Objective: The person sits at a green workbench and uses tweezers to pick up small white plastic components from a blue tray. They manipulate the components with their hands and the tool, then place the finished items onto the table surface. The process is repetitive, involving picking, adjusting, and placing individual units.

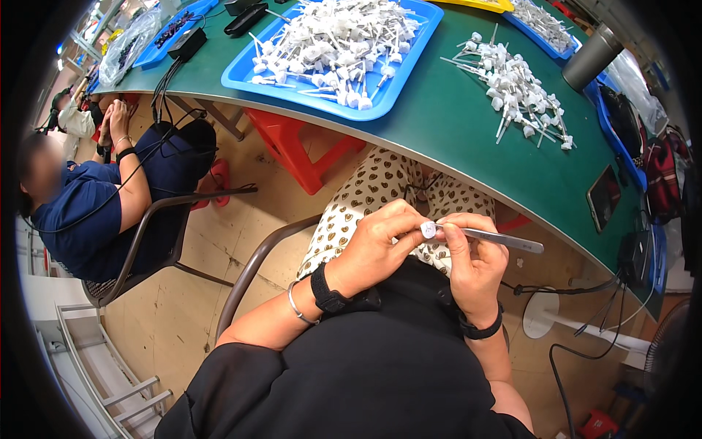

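Above my lap, my left hand (386, 238) pinches a small white plastic part (428, 230) with a round end, its fingers closed about it. My right hand (472, 256) is closed on metal tweezers (504, 240), whose broad end sticks out to the right past the fingers. The tweezers' tips meet the white part, or nearly so; fingers hide the exact contact. On the green table ahead, a blue tray (387, 102) bears a heap of similar white parts with thin stems (329, 44). Right of it, a loose pile of such parts (515, 91) lies on the tabletop.
The green table (453, 146) curves across in front of me. On its right are a grey metal cylinder (594, 57), a phone (603, 197) and more blue trays. A co-worker (95, 197) sits at left on a chair. A red stool (292, 146) stands under the table; cables hang at right.
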`<state>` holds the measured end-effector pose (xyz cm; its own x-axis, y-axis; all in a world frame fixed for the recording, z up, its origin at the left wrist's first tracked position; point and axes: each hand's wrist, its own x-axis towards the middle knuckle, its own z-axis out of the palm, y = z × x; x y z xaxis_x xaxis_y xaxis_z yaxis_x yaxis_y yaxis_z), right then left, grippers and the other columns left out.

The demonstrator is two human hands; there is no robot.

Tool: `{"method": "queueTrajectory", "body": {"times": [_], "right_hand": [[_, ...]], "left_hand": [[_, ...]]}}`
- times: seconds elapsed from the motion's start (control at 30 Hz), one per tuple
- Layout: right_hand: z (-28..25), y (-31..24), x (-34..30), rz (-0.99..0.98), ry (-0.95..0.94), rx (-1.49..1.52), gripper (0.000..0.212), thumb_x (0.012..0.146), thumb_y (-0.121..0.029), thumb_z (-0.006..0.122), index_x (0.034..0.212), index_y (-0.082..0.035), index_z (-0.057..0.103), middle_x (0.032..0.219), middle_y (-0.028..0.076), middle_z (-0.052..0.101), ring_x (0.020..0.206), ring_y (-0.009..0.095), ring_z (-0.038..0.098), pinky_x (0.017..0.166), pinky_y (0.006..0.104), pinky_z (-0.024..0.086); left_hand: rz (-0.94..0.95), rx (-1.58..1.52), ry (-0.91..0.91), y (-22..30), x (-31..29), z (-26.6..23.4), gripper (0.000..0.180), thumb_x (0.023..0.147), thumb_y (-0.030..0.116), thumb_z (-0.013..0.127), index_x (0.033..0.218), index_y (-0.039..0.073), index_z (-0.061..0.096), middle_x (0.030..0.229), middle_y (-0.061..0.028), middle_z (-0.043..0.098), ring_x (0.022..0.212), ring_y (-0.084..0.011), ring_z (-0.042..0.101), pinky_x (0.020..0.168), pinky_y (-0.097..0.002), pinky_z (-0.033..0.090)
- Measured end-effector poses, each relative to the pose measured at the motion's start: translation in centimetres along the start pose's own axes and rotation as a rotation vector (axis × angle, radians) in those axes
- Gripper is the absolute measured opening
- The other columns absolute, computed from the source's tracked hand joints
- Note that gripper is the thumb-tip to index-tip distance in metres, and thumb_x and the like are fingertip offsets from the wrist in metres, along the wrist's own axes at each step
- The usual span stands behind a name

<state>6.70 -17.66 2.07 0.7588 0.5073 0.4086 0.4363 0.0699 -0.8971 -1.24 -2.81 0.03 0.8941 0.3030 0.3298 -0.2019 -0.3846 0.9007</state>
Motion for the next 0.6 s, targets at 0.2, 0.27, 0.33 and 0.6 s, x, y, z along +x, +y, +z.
{"method": "queueTrajectory", "body": {"times": [0.2,0.27,0.33,0.6], "right_hand": [[-0.41,-0.49,0.36,-0.046,-0.054,-0.110,0.005,0.093,0.001,0.067,0.097,0.002,0.065,0.090,0.010,0.069,0.073,0.017,0.067,0.064,0.0287,0.053],[-0.60,-0.68,0.55,-0.074,-0.083,-0.146,0.005,0.092,0.001,0.067,0.097,0.002,0.066,0.089,0.011,0.069,0.072,0.018,0.067,0.064,0.0292,0.053],[-0.76,-0.90,0.66,-0.070,-0.113,-0.160,0.006,0.091,0.000,0.068,0.097,0.002,0.066,0.088,0.011,0.068,0.072,0.019,0.067,0.064,0.0295,0.053],[-0.22,-0.85,0.16,0.076,0.041,0.090,0.010,0.091,0.000,0.070,0.101,0.003,0.067,0.095,0.010,0.070,0.078,0.016,0.068,0.070,0.0272,0.054]], "left_hand": [[0.005,0.002,-0.010,0.04,-0.06,0.20,0.013,0.088,0.002,0.073,0.101,0.003,0.075,0.087,-0.0073,0.065,0.075,-0.0173,0.062,0.063,-0.0296,0.050],[0.000,-0.002,-0.013,0.00,-0.09,0.32,0.013,0.088,0.003,0.072,0.101,0.003,0.074,0.086,-0.0072,0.064,0.075,-0.0183,0.062,0.064,-0.0303,0.050],[-0.014,-0.015,-0.018,-0.01,-0.18,0.38,0.012,0.089,0.004,0.071,0.100,0.004,0.074,0.086,-0.0070,0.063,0.076,-0.0203,0.062,0.065,-0.0315,0.050],[-0.041,-0.084,-0.030,-0.83,-0.18,0.30,0.012,0.091,0.002,0.069,0.102,-0.001,0.072,0.089,-0.0083,0.065,0.071,-0.0149,0.065,0.061,-0.0272,0.053]]}}
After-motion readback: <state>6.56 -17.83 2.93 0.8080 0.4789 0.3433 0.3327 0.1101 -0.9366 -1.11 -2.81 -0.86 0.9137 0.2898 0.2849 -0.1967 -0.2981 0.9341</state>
